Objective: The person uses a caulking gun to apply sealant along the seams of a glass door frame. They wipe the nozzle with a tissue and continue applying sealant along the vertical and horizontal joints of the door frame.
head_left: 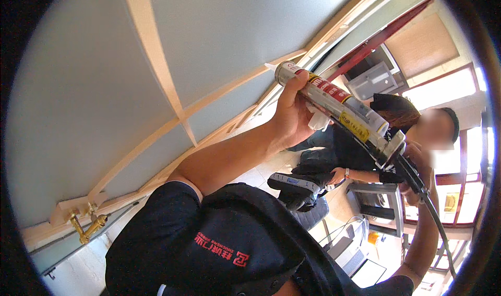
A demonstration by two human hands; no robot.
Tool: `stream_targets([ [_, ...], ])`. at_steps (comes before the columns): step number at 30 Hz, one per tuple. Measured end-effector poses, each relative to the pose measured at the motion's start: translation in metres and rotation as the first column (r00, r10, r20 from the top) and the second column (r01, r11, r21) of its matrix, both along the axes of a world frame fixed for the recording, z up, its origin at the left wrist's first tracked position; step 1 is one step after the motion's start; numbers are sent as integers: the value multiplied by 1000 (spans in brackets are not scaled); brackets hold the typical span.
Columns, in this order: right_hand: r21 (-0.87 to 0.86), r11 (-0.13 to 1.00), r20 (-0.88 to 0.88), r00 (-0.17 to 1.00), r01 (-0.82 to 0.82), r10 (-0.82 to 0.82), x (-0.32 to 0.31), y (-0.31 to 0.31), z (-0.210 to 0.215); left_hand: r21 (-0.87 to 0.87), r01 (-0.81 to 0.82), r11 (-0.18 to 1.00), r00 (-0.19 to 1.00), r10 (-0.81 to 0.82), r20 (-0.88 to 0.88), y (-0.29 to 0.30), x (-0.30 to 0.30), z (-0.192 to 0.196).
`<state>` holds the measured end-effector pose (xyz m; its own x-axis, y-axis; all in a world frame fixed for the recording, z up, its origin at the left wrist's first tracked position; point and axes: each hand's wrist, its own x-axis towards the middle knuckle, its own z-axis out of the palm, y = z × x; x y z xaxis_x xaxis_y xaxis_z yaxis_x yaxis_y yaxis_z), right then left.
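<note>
I hold a caulking gun with a grey sealant cartridge (334,100) that carries red and yellow labels. My left hand (292,113) grips the front part of the cartridge, with a white scrap of tissue (318,121) tucked under the fingers. The white nozzle (271,66) points at the cream trim strip (245,82) on the pale blue wall panel (219,30). My right hand (417,163) is closed around the gun's black handle and rod (422,191) at the right, partly hidden by the metal frame.
Cream mouldings cross the blue panels. A brass door handle (88,225) sticks out at the lower left. Another person in dark clothes (355,150) sits behind the gun, one shoe (292,184) raised. Windows (449,87) and a grey stand (378,202) are at the right.
</note>
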<state>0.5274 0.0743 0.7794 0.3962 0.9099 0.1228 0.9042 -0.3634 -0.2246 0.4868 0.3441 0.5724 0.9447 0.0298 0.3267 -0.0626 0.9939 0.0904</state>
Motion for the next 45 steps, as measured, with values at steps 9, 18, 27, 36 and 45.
stream_targets([
  [9, 48, 994, -26, 994, 103, -102, 33, -9, -13, 30, -27, 999, 995, 29, -95, -17, 62, 3],
  [18, 82, 985, -37, 988, 155, -152, 42, -15, -25, 32, 19, 999, 997, -17, -78, -25, 101, 0],
  [27, 172, 965, -32, 980, 200, -197, 29, -3, -36, 42, 50, 998, 992, -44, -122, -26, 123, -3],
  [36, 184, 889, -622, 749, 420, -225, -16, -3, -25, 72, 54, 996, 985, -42, -167, -15, 114, 13],
  [45, 227, 736, -782, 569, 638, -252, -26, 34, 21, 108, 79, 991, 951, -43, -306, -7, 114, 35],
])
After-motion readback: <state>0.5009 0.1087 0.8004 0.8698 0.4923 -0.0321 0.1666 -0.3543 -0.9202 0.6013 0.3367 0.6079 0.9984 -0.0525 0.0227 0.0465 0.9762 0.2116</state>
